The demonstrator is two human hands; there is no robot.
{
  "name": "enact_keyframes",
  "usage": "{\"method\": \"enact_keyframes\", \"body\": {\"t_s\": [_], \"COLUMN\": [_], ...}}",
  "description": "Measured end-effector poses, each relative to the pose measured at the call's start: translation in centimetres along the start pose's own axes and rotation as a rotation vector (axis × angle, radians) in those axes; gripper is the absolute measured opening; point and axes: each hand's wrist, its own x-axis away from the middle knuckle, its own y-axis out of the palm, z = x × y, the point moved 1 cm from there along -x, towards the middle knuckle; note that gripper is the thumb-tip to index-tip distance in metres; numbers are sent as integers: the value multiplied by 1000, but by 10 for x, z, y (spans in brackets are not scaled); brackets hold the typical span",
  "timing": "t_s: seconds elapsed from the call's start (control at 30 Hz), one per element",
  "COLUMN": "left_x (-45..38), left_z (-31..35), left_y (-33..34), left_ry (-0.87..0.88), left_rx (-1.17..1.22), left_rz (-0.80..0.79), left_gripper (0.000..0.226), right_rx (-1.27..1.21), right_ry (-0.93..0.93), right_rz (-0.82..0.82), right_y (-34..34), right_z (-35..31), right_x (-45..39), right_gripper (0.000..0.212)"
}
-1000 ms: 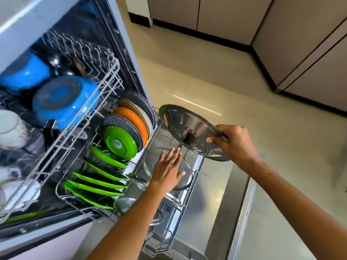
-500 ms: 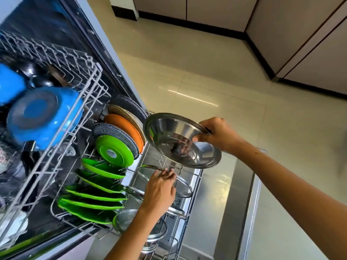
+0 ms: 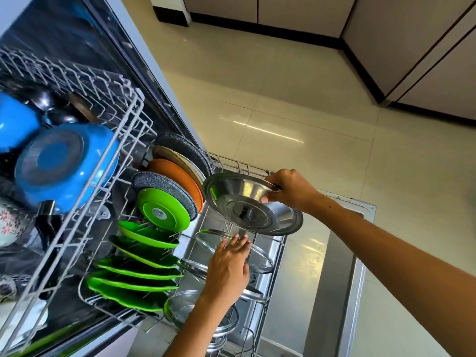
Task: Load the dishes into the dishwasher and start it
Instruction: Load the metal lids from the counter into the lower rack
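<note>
Head view: steel lid (image 3: 247,210) lower, nearer rack (image 3: 242,167).

i see glossy beige tile floor (image 3: 296,104) w/ a light streak, beige cabinets (image 3: 425,47) w/ dark kickboard (image 3: 257,28) along back.

Two bare forearms, no sleeves, left hand (image 3: 228,266), right hand (image 3: 292,190), short fingernails

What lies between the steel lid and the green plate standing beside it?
In the head view, between the steel lid and the green plate stand a speckled grey plate and an orange plate.
</note>
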Motion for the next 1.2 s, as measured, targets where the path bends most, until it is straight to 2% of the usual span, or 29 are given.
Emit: {"method": "enact_keyframes", "body": {"t_s": [0.37, 0.6, 0.97, 1.2], "left_x": [4, 2, -1, -9], "left_z": [-2, -2, -3, -2], "left_y": [0, -2, 0, -1], "left_ry": [20, 22, 25, 37], "left_rx": [55, 51, 37, 33], "left_rz": [22, 9, 4, 56], "left_gripper": [54, 55, 57, 50], "right_rx": [59, 47, 137, 33], "right_ry": [51, 119, 257, 178], "right_rz": [-68, -8, 35, 69], "right_y": [39, 47, 75, 69], "right_z": [6, 18, 27, 21], "right_x": [-11, -21, -19, 12], "right_gripper": [22, 15, 29, 46]}}
